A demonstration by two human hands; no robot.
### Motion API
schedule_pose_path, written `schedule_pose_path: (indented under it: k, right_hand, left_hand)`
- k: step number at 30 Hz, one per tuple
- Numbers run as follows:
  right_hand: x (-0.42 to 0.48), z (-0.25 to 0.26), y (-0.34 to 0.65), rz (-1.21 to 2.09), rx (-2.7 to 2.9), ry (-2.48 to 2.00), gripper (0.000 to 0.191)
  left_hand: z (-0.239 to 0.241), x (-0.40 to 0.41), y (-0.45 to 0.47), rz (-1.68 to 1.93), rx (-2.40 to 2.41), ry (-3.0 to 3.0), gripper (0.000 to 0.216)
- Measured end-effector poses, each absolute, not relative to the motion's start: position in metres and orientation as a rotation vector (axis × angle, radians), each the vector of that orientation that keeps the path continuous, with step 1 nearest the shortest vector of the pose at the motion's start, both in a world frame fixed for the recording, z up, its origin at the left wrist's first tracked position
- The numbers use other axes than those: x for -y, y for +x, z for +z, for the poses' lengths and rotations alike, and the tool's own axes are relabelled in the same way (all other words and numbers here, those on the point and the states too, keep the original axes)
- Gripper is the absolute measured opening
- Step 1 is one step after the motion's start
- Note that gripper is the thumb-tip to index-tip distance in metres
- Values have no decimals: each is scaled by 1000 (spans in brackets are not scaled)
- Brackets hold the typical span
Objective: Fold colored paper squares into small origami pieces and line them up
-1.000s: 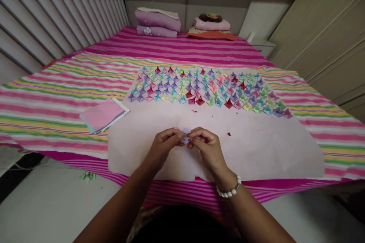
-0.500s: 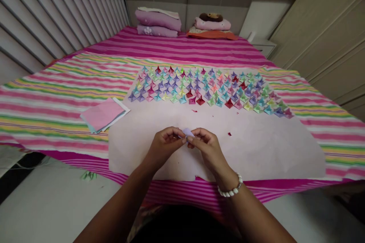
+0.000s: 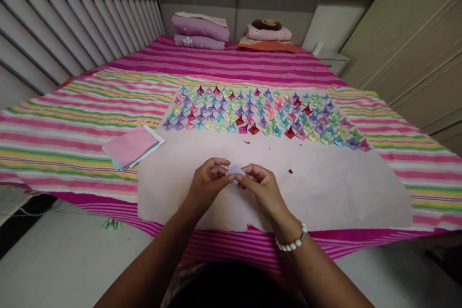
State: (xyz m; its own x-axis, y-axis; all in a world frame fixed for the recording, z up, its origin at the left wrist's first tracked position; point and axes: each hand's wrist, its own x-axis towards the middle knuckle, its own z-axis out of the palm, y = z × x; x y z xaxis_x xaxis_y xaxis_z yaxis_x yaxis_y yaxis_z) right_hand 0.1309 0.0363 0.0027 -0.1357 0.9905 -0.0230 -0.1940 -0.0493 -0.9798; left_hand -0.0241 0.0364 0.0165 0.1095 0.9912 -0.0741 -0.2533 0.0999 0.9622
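Observation:
My left hand and my right hand meet above a large pale pink paper sheet on the bed. Both pinch a small folded lilac paper piece between thumbs and fingertips. My right wrist wears a white bead bracelet. Beyond the hands, several rows of small folded paper shapes in many colours lie across the far part of the sheet.
A stack of pink and pale square papers lies left of the sheet on the striped bedspread. Pillows sit at the headboard. A slatted rail runs along the left, wardrobe doors on the right.
The lilac piece has been turned and lifted slightly between the fingertips, now showing a flat pointed face. Both hands stay in the same place.

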Motion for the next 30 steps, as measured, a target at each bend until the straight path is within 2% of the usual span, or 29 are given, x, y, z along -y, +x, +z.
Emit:
schedule_pose_path:
  k: [9, 15, 19, 22, 27, 30]
  right_hand:
    - [-41, -5, 127, 1320, 990, -1007, 13]
    - [-36, -7, 115, 1294, 859, -998, 11]
    - [-35, -4, 121, 1302, 990, -964, 12]
    - [-38, 0, 133, 1333, 1087, -923, 19]
    - [-44, 7, 141, 1579, 1119, -787, 33]
    - [-43, 7, 137, 1637, 1151, -745, 26]
  left_hand:
    - [7, -37, -11, 1276, -1002, 798, 33]
    - [2, -33, -1, 1225, -919, 607, 22]
    - [5, -35, -8, 1246, -862, 519, 26]
    - [12, -36, -19, 1127, -811, 466, 28]
    - [15, -33, -26, 873, -632, 338, 23]
    - [13, -30, -23, 828, -587, 270, 22]
